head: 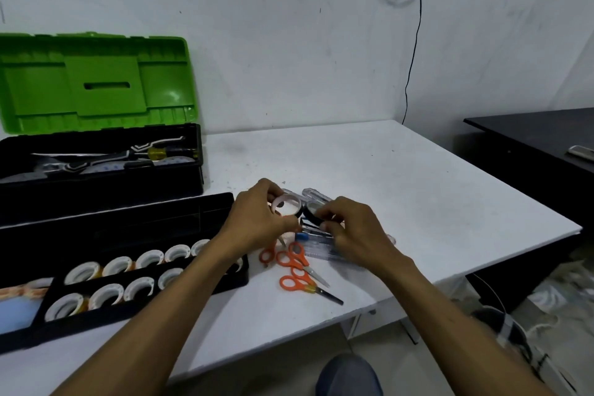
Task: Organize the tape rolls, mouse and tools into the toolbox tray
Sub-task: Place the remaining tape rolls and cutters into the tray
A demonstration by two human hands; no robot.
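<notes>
The left hand pinches a white tape roll by its rim, over the table just right of the tray; the right hand curls round a black tape roll just beside it; both rolls look light, stiff and smooth, so gripping across the rim or through the core should hold them; the glossy sides may slip.

left hand holds white tape roll, right hand black roll
</notes>
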